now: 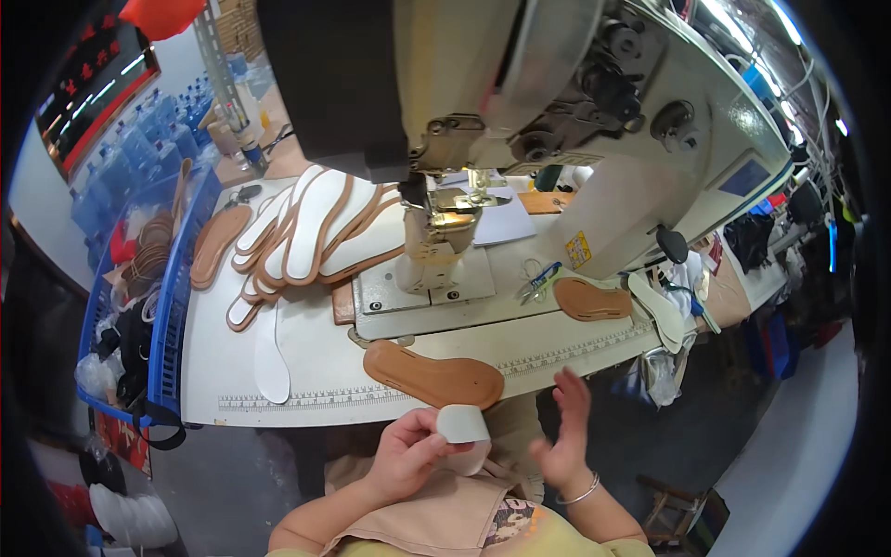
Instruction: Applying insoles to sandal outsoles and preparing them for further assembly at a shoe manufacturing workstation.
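Observation:
My left hand (406,457) pinches a thin white insole piece (462,424) that bends over on itself in front of my apron. Part of that piece is hidden by the fold. Off to its right, my right hand (566,429) is raised with fingers apart and holds nothing. Just beyond the white piece, a brown sandal insole (432,373) with small slots lies at the table's front edge. A second brown insole (591,300) rests farther right. On the left, white insoles with brown edges (316,227) lie in a heap beside a single brown one (220,243).
A large sewing machine (445,237) stands over the white table (325,376), which has a ruler strip along its front. Small thread snips (536,281) lie right of the needle area. A blue basket (167,343) of scraps stands at the left edge.

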Tool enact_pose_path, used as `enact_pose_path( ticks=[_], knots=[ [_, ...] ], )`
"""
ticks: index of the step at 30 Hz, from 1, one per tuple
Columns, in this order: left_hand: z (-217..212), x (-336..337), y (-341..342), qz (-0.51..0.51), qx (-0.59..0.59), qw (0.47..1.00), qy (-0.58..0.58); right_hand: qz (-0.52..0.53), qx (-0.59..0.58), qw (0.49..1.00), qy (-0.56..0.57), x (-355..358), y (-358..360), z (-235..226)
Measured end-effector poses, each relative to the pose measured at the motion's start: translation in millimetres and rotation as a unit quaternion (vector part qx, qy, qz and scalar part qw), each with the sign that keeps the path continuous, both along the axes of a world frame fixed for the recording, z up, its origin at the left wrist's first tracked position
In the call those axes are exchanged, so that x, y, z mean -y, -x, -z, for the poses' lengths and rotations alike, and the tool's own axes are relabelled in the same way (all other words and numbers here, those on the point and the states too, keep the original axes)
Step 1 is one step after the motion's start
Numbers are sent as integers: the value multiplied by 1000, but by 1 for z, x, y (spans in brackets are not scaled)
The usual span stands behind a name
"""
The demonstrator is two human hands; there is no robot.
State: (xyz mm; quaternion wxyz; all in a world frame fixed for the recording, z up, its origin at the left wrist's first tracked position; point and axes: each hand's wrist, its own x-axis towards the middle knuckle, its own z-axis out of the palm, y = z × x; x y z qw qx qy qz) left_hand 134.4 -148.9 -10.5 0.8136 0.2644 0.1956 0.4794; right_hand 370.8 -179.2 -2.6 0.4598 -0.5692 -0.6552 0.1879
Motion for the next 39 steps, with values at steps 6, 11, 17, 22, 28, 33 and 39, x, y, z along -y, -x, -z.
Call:
enact_pose_path(
  ticks=[6,11,17,22,28,33,39],
  knots=[
    [-9,-5,-14,36,35,998,-49,-133,7,989,-57,-21,33,-5],
    [-19,-51,29,-44,-309,855,-414,-80,120,973,180,-58,5,-52],
    [14,-74,57,-146,-626,581,-500,-269,-119,842,452,-118,-15,-78],
    [17,-26,39,-237,-656,573,-430,-407,-29,720,561,-158,17,-82],
    [41,-10,66,-281,-638,530,-482,-528,8,637,562,-190,60,-54],
    [53,-3,65,-293,-653,518,-469,-485,1,586,649,-205,74,-47],
    [60,-2,65,-301,-652,511,-473,-440,-77,530,721,-208,67,-37]
  ],
)
